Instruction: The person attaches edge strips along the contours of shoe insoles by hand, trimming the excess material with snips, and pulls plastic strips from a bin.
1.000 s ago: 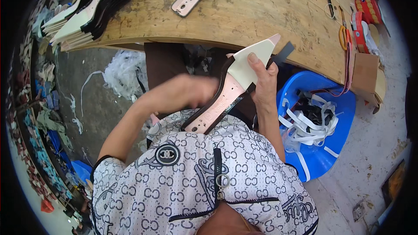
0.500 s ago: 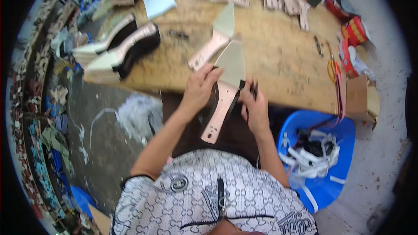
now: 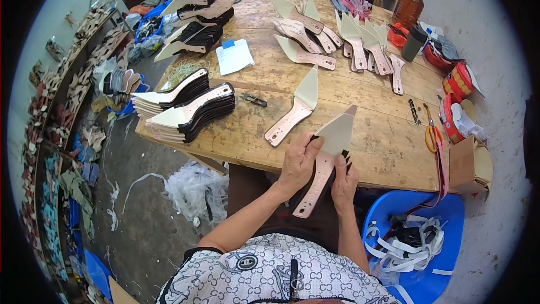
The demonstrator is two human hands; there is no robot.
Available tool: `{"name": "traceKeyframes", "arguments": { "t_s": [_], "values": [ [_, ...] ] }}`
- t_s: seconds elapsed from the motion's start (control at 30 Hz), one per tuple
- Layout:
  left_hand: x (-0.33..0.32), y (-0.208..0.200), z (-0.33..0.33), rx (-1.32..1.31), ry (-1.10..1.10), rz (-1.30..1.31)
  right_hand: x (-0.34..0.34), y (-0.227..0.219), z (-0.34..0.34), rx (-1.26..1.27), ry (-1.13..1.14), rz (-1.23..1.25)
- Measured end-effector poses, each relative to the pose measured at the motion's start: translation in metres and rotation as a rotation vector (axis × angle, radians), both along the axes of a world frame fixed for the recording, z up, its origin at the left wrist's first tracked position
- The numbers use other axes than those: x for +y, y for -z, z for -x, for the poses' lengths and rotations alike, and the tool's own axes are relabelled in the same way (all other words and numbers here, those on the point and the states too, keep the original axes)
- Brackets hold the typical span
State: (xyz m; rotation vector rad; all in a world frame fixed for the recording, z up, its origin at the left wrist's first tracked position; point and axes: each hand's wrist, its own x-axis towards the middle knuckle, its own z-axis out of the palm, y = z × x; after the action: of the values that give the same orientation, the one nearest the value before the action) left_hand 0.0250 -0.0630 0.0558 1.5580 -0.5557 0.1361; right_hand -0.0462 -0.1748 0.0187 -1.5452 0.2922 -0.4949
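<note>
Both of my hands hold one high-heel shoe insole (image 3: 322, 177) over the table's near edge. Its pale wide toe end points away from me, and its narrow pink heel end with small holes points toward my lap. On the left edge, at the waist, my left hand (image 3: 299, 163) pinches it, thumb on top. At the opposite edge my right hand (image 3: 344, 183) grips it, thumb beside a notched bit of black edging (image 3: 345, 153). The fingers beneath are hidden. A similar loose insole (image 3: 291, 116) lies on the table just beyond my left hand.
Stacked black-edged insoles (image 3: 194, 107) stand at the table's left edge. More insoles (image 3: 351, 39) lie at the far right. A box cutter (image 3: 255, 99), a white paper (image 3: 235, 56) and orange-handled scissors (image 3: 432, 135) rest on the wooden table (image 3: 382, 129). A blue bin (image 3: 458, 231) holds white strips.
My view has tilted up, showing more of the table's far end. The held insole's tip, which overlapped the loose insole, now stands apart to its right. Both hands still grip it.
</note>
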Motion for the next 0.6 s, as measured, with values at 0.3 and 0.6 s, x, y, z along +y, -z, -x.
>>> {"name": "traceKeyframes", "arguments": {
  "t_s": [0.3,0.6],
  "values": [
    [0.003,-0.003,-0.042,0.115,-0.203,0.104,0.051,-0.02,0.002,0.182,-0.093,0.031],
    [0.044,-0.02,-0.039,-0.118,-0.461,0.142,-0.035,-0.017,0.033,0.456,-0.381,-0.032]
  ]
}}
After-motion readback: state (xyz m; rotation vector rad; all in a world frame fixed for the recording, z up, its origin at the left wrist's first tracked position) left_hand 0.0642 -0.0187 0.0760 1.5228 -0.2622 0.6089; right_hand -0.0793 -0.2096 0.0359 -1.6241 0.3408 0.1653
